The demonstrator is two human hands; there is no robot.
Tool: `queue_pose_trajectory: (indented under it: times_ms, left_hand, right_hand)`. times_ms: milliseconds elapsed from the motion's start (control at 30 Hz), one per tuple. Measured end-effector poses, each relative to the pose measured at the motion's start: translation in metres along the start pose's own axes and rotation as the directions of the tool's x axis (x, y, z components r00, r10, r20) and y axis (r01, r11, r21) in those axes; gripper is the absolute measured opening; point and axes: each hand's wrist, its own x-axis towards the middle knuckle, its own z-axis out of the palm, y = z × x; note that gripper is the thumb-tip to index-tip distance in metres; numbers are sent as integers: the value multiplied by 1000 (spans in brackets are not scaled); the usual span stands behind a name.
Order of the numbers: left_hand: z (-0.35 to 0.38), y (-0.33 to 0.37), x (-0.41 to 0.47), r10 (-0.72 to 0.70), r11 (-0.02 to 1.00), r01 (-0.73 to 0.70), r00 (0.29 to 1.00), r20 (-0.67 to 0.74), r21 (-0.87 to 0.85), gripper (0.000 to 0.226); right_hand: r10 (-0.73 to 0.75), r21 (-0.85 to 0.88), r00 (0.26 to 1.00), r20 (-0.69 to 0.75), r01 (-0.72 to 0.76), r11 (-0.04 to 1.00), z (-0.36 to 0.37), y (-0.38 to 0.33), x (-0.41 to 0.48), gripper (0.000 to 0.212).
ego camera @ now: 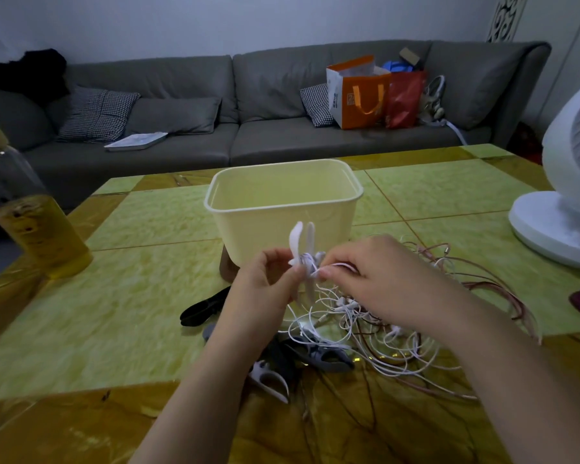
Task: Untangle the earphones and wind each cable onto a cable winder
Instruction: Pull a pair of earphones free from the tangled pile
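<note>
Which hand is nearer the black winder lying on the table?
Left. The left hand, holding the white winder, is just right of the black winder; the right hand, pinching white cable, is farther right beyond it.

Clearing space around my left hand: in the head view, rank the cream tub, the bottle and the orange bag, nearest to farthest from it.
1. Cream tub, just behind the left hand.
2. Bottle, far left on the table.
3. Orange bag, back on the sofa.
</note>
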Motion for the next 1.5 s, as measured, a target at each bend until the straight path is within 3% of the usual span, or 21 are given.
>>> queue_pose_trajectory:
  times_ms: [67,167,300,600,667,767,1000,1100,1267,1333,1433,1500]
  left_hand:
    - [1,1,-2,51,988,-58,998,47,144,14]
    - [1,4,-4,47,972,-76,990,131,224,17]
    - [-2,7,-5,59,958,-103,984,169,266,15]
    - [-13,10,-4,91,951,-147,973,210,272,17]
    - [-17,11,-3,76,964,-132,969,237,229,17]
    - [-21,13,-3,66,986,-105,960,273,131,19]
    - [-19,18,-7,69,989,-111,928,367,96,29]
    - [-16,19,-8,80,990,-111,948,307,87,22]
    - [-10,15,-6,140,969,-176,969,202,171,49]
    - [-6,12,-6,117,984,-140,974,192,110,50]
    - [-1,12,-10,100,995,-93,967,235,-39,32]
    - [3,7,-10,105,994,-94,968,226,-57,40]
  right_hand:
    - [13,1,999,-41,-13,1000,-6,4,-1,19]
    - [43,104,997,-62,-37,994,-10,11,0,17]
    - [87,218,994,-63,-72,973,-11,18,-1,17]
    - [143,292,978,-152,-94,952,-13,22,2,16]
    - [195,452,976,-99,-131,883,-9,23,3,17]
    - [198,783,979,41,-155,602,-3,22,6,19]
    - [268,949,947,179,-238,207,17,16,13,19]
    - [277,968,948,159,-205,144,20,13,12,20]
    - [300,984,951,76,-119,129,26,8,12,20]
    - [316,990,947,54,-91,105,28,5,12,20]
    - [331,997,943,24,-45,58,28,3,12,20]
    - [325,999,945,26,-37,29,28,2,12,19]
